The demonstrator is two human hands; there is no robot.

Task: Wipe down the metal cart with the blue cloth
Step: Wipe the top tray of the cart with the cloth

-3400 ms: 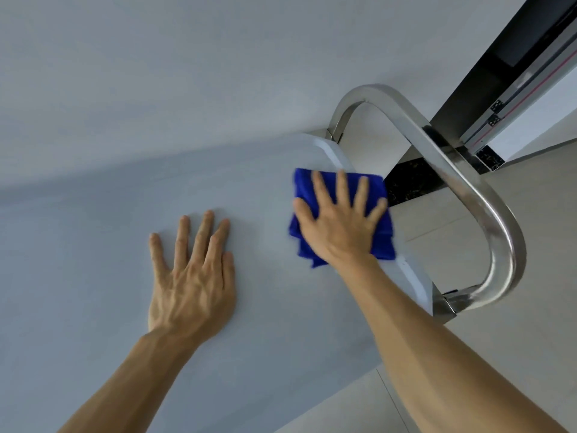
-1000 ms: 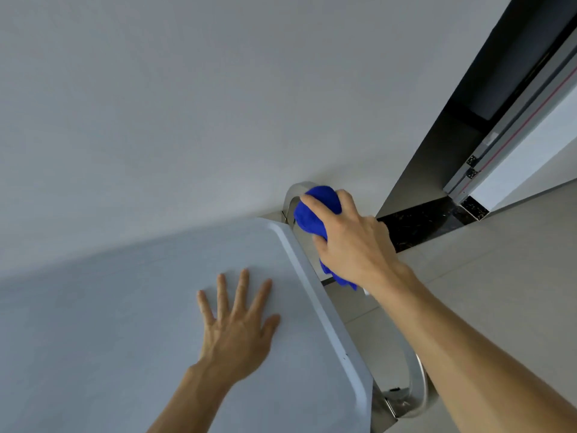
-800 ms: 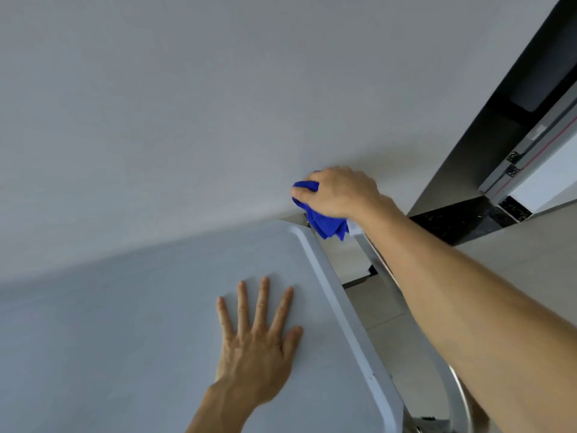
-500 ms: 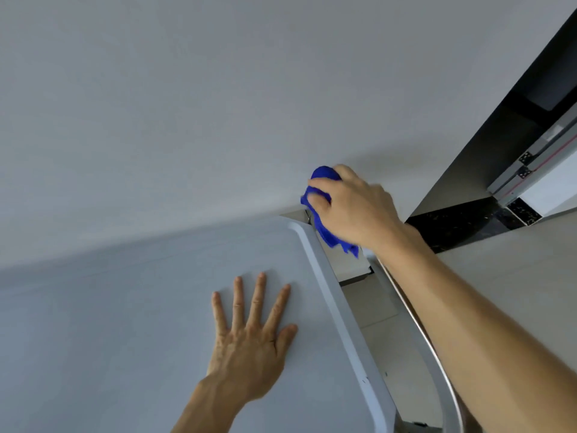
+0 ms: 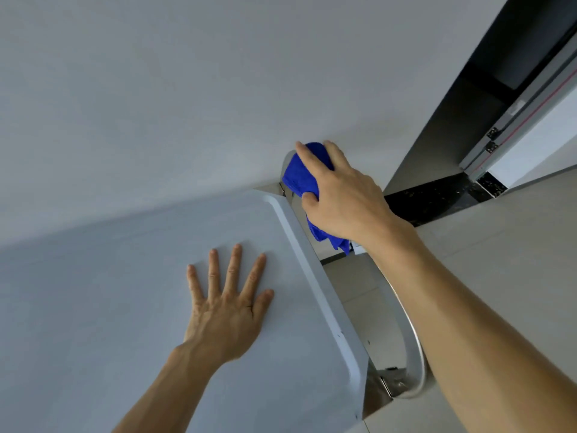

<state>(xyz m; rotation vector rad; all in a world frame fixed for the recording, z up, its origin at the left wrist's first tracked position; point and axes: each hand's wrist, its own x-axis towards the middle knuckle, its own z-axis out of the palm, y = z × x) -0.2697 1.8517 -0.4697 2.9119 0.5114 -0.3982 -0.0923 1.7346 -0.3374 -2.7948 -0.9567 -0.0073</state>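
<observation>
pale wall behind; left hand lies flat, fingers released, on the metal cart top. right hand has left that top and now clenches the blue cloth around the handle bend, so wiping has moved on to the handle.

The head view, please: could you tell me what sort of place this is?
Probably an indoor service area: a metal cart stands against a plain wall, on a tiled floor, beside a dark doorway.
</observation>
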